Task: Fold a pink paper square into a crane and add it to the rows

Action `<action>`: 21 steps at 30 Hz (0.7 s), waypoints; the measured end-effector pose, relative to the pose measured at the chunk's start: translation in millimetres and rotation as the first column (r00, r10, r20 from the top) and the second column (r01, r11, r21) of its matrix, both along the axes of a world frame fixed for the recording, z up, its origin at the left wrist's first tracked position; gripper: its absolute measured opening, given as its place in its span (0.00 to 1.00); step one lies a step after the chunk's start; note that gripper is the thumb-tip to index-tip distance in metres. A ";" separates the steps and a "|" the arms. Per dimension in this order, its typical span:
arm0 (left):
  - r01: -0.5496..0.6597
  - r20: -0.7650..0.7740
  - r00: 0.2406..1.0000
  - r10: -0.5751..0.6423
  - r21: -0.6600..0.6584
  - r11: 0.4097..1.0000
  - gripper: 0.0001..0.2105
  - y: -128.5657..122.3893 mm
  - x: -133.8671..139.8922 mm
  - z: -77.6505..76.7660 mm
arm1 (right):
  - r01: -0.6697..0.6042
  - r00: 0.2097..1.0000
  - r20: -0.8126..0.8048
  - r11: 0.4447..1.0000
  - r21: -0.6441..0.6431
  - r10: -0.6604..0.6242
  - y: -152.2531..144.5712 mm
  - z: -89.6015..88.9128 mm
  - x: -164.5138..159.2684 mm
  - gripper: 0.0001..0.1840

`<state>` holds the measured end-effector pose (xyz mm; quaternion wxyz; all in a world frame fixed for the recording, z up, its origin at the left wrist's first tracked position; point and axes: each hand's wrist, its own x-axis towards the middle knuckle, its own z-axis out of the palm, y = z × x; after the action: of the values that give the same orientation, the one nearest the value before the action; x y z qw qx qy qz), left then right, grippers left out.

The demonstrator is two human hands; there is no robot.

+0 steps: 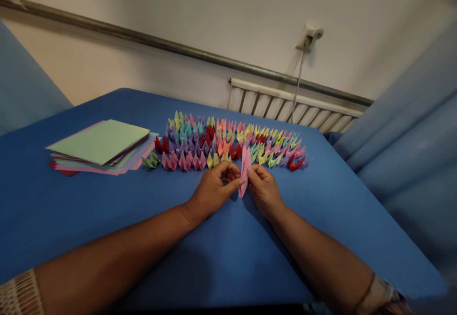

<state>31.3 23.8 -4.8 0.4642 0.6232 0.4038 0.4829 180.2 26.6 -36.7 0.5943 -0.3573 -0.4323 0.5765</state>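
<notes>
A folded piece of pink paper point(245, 165), narrow and pointed at both ends, stands upright between my two hands, a little above the blue table. My left hand point(217, 186) pinches its left side, with the thumb against the paper. On the other side, my right hand point(264, 188) grips the right edge between thumb and fingers. Just behind the hands, many small folded paper figures point(193, 141) with pointed tips stand in rows, in pink, purple, red, yellow, green and blue.
To the left lies a stack of coloured paper sheets point(100, 141), pale green on top. Everything rests on a blue-covered table point(143, 248). Behind it are a wall with a metal rail point(171, 45), a radiator point(271, 103) and a socket with a plug point(309, 37). Blue curtains point(410, 129) hang at the sides.
</notes>
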 end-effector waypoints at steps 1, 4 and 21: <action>0.007 0.052 0.999 -0.004 -0.045 0.999 0.12 0.8 0.5 0.1 | 0.006 1.000 0.012 1.000 0.011 -0.006 0.1 -1.3 0.7 0.17; 0.060 0.142 0.989 -0.039 -0.152 0.986 0.11 3.6 0.5 1.0 | 0.024 0.999 0.046 0.999 0.043 -0.026 -0.7 -3.3 2.8 0.16; 0.220 0.400 0.916 0.011 -0.527 0.821 0.15 -2.0 -7.6 14.5 | 0.107 0.873 0.421 0.939 0.325 -0.246 -6.8 6.3 6.2 0.14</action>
<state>23.7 21.7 9.7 0.7228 0.3732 0.3928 0.4290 186.4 19.8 -30.4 0.5730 -0.4291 -0.6048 0.3490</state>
